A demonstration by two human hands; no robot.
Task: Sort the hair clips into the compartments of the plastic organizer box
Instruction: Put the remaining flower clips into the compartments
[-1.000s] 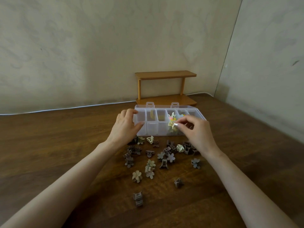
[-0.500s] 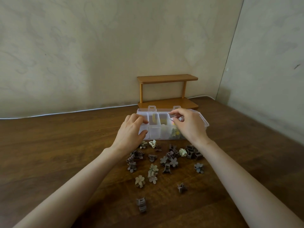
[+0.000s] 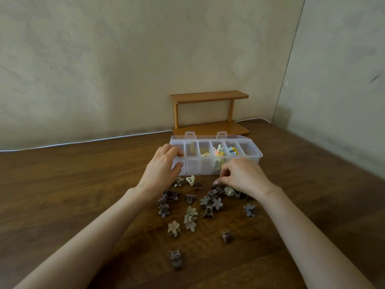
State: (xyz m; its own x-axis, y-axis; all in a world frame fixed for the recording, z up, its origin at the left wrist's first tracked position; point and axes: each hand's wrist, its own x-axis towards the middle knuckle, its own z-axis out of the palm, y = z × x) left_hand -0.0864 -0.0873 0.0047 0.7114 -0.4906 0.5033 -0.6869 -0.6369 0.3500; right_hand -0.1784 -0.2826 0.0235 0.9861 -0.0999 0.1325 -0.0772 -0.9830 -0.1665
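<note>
Left hand: hooked over the left end of the box, fingers on the rim, thumb against the front wall, gripping it.
Right hand: low over the pile just in front of the box, fingers curled down; cannot tell whether a clip is already pinched (fingertips hide it).
Box: open, toward the far edge of the table, just in front of a small wooden shelf; coloured clips in the middle compartments, rightmost one seemingly bare.
Loose clips: brown, grey and cream, scattered between the box and the near edge, thickest beside the right hand.
Step in hand: probably picking the next clip from the pile.
Doing it well: pinch one clip only, by its body; lift straight up to shed tangled neighbours; clear the front wall before dropping into the matching compartment; hold the box firm against sliding.
Open room: wide bare wood to left and right.
Edges: the front wall is the one lip to clear; strays near the near edge best gathered inward.
</note>
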